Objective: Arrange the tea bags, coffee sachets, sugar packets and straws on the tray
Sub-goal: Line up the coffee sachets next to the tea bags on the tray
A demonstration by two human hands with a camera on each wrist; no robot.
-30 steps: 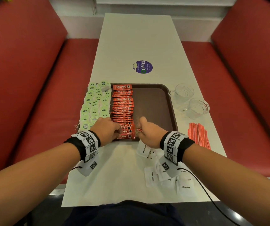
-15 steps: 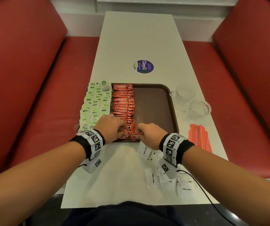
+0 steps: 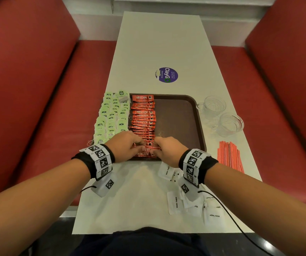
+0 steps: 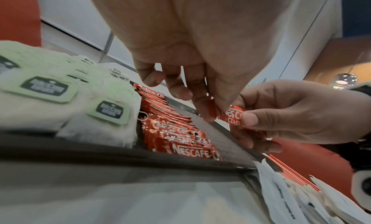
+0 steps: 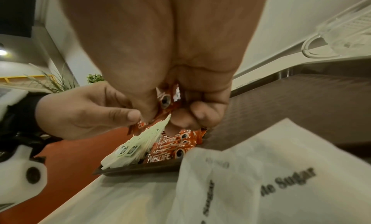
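Now both hands meet over the near end of the brown tray [image 3: 197, 115], and one red coffee sachet [image 4: 233, 116] is held up between them, just above the tray's near rim. Left hand [image 3: 125, 145] pinches the sachet's left end between thumb and forefinger, its other fingers loosely curled above. Right hand [image 3: 168, 151] pinches the other end, thumb on top, fingers curled underneath. In the right wrist view the same sachet [image 5: 166, 100] shows wedged between that hand's thumb and fingers, with the left thumb on its far tip.

Below them, inside the tray, the row of coffee sachets [image 3: 143, 117] runs in one overlapping column from the far rim to the near rim, hugging the tray's left part. Left of that column lie the pale green tea bags [image 3: 111, 117] in several overlapping columns; whether they sit on the tray or over its left edge I cannot tell from above. The tray's right part is bare brown surface.

Off the tray, the white sugar packets [image 3: 194, 202] lie scattered on the white table [image 3: 159, 39] just beyond the tray's near right corner. The red straws [image 3: 229, 156] lie bundled beside the tray's right rim, and two clear glass cups [image 3: 222, 115] stand beyond them along that same rim.
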